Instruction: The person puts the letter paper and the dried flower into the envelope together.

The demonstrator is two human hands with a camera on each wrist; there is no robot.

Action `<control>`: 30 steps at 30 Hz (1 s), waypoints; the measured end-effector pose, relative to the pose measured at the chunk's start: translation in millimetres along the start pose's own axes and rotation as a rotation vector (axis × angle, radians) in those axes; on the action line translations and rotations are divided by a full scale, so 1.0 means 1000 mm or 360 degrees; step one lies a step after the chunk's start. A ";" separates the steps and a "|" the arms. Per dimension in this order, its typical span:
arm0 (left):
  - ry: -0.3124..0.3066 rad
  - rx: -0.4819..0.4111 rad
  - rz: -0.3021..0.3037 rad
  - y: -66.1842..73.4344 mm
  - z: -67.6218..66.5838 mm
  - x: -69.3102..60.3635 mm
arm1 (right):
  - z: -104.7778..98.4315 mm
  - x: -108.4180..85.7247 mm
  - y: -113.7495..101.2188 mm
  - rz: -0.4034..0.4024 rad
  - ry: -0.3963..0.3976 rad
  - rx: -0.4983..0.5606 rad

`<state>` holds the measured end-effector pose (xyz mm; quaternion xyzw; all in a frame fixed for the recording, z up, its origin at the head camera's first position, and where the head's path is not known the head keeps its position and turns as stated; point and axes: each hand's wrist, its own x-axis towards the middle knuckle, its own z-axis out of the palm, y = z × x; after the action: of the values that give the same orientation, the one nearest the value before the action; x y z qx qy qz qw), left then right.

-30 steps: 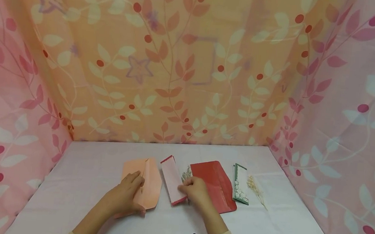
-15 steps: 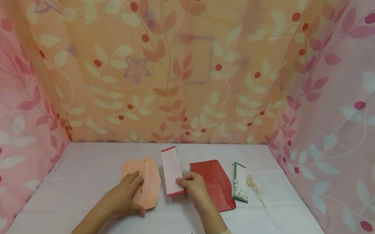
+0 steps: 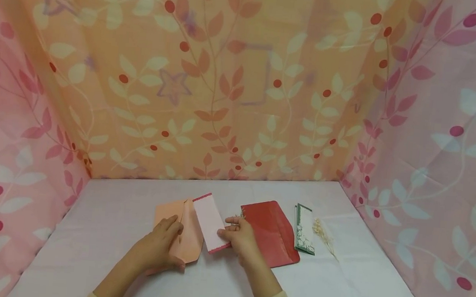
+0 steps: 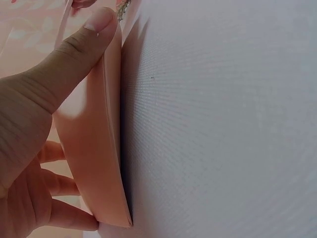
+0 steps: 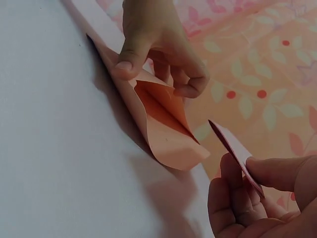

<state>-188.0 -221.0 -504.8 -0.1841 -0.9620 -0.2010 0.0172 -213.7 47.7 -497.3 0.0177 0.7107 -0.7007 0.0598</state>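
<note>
Left hand (image 3: 158, 248): thumb and fingers squeeze the peach envelope (image 3: 190, 245) by its two sides.
Peach envelope: on the white table (image 3: 319, 290), its mouth gaping.
Right hand (image 3: 242, 241): thumb and fingers pinch the pink card (image 3: 209, 223).
Pink card: tilted, red at both ends, held up near the peach envelope's mouth.
Behind the right hand: maybe a small sprig (image 3: 238, 215), mostly hidden.
Farther right: red envelope (image 3: 271, 230), green-edged card (image 3: 306, 231), then pale dried flowers (image 3: 324, 237).
</note>
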 end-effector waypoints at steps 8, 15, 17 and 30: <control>0.0005 0.0009 -0.0001 -0.001 -0.003 0.001 | 0.016 0.003 -0.002 0.0054 0.0025 -0.0118; 0.0015 -0.0019 0.0015 0.002 -0.005 0.002 | 0.028 0.006 -0.003 0.0071 0.0059 -0.0164; 0.0014 -0.0026 0.0017 0.002 -0.005 0.002 | 0.031 0.008 -0.001 0.0073 0.0047 -0.0159; 0.0040 -0.0023 0.0047 0.004 -0.004 0.001 | 0.043 0.014 0.008 0.0103 -0.0137 -0.0105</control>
<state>-187.3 -219.1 -499.7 -0.1960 -0.9574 -0.2100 0.0308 -224.0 3.6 -507.3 0.0085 0.7293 -0.6746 0.1136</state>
